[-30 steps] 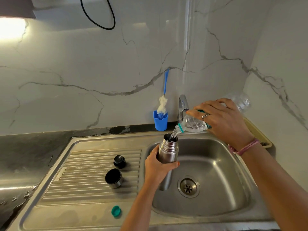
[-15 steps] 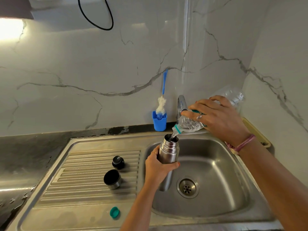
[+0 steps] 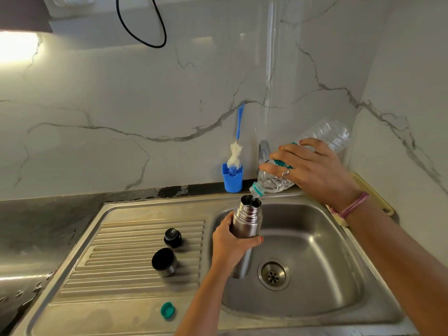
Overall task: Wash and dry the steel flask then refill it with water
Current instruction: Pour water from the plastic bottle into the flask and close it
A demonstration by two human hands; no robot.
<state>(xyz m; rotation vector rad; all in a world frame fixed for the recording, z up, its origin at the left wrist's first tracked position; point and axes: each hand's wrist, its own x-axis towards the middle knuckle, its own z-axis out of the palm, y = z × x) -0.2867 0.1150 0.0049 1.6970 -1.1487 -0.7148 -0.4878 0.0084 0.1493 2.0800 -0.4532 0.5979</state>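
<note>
Three loose parts are found on the ribbed draining board point(image 3: 135, 241) at the left: a steel cup point(image 3: 164, 261) lying on its side, a black stopper point(image 3: 172, 237) just behind it, and a teal bottle cap point(image 3: 167, 310) nearer the front edge. A blue holder point(image 3: 232, 178) with a bottle brush point(image 3: 236, 151) is stood against the marble wall behind the sink. The steel flask point(image 3: 247, 220) is held upright over the basin point(image 3: 315, 275), gripped round its body by the left hand point(image 3: 231, 243), fingers and thumb curled about it. Its mouth is uncovered. A clear plastic bottle point(image 3: 322, 134) is held tilted, neck down, directly above the flask mouth; a thin stream of water is seen passing between them. The bottle is clasped from above by the right hand point(image 3: 312, 169), fingers wrapped over its midsection. The tap point(image 3: 263, 151) is partly hidden behind the bottle.
</note>
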